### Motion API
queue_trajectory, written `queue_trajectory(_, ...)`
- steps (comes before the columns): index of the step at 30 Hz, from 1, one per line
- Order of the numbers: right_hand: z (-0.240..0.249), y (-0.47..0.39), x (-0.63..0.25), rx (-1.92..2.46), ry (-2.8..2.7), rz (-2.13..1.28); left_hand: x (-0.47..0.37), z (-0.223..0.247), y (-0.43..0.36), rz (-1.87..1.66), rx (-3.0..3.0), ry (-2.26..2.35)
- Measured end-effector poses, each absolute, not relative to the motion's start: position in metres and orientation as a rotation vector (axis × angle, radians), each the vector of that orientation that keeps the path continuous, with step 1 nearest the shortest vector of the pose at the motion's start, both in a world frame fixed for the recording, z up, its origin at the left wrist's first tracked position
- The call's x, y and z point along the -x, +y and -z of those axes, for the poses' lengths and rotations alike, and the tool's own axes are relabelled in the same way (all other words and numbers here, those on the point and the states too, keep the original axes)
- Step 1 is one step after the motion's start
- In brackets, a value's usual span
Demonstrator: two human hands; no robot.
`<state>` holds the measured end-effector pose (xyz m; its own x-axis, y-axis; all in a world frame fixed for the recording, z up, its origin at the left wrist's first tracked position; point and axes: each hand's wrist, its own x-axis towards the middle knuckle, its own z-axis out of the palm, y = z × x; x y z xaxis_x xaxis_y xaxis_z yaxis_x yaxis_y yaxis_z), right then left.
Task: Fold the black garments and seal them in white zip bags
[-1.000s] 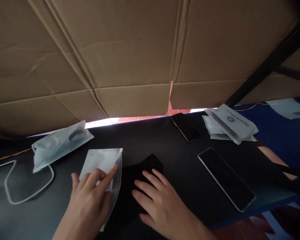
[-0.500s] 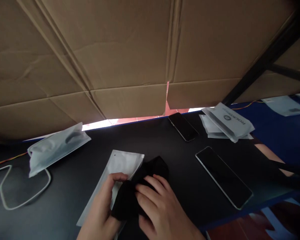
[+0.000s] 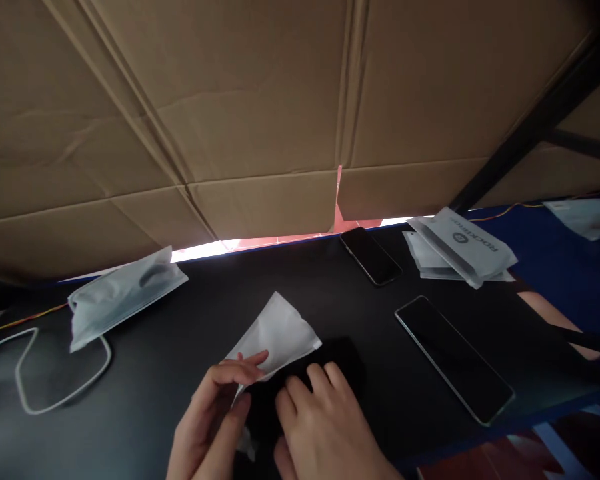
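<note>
A: Hands, quick. Left?
B: My left hand (image 3: 213, 417) is at the white pouch (image 3: 280, 327). Fingers bent over its near part, thumb lower down, narrow gap. Can't tell if I'm really pinching it.
A: Right?
B: My right hand (image 3: 325, 423) has its fingers curled down on the black cloth (image 3: 349, 363). Thumb's tucked low; can't tell how much fabric is gripped.
A: Where are pouch and cloth?
B: Front and centre of the dark surface (image 3: 155, 363). Pouch sits at an angle, upper end pointing away from me, right edge along the cloth. Cloth is under and around my right fingers; black on black, outline unclear.
A: Anything inside the pouch?
B: Can't tell.
A: Right side?
B: Two phones, screens dark: the larger phone (image 3: 453, 357) nearer me, the smaller phone (image 3: 371, 257) by the far edge. Beyond the larger one, a stack of printed pouches (image 3: 470, 247), round logo on top.
A: Left side?
B: Another pouch (image 3: 127, 293), lying near the far edge, plus a white cable (image 3: 23, 383) looped in front of it.
A: Behind?
B: Brown cardboard (image 3: 260, 100), creased, standing across the back.
</note>
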<state>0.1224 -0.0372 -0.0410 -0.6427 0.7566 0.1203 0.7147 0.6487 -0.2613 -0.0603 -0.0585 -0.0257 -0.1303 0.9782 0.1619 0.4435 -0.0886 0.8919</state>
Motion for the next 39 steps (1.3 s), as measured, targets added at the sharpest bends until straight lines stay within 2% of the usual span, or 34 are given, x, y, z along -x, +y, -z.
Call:
queue_trajectory(6,0.057,-0.048,-0.122,1.187,-2.44,-0.248,0.066,0.039,-0.06,-0.717,-2.243,1.619)
queue_trajectory(11,0.065,-0.051,-0.128,0.812,-2.459,-0.255,0.067,0.033,-0.066,-0.622,-2.356,1.483)
queue_trajectory(16,0.071,-0.044,-0.118,0.864,-2.443,-0.508,0.065,0.038,-0.064,-0.445,-2.404,1.332)
queue_trajectory(21,0.088,-0.047,-0.091,0.983,-2.302,-0.527,0.07,0.034,-0.065,-0.536,-2.415,1.303)
queue_trajectory(26,0.059,-0.042,-0.115,0.978,-2.299,-0.634,0.088,0.021,-0.05,-0.525,-2.49,1.528)
queue_trajectory(33,0.037,-0.039,-0.179,1.075,-2.394,-0.379,0.103,0.049,-0.03,-0.352,-2.531,1.455)
queue_trajectory(39,0.041,-0.036,-0.175,0.99,-2.62,-0.655,0.083,0.044,-0.046,-0.337,-2.512,1.399)
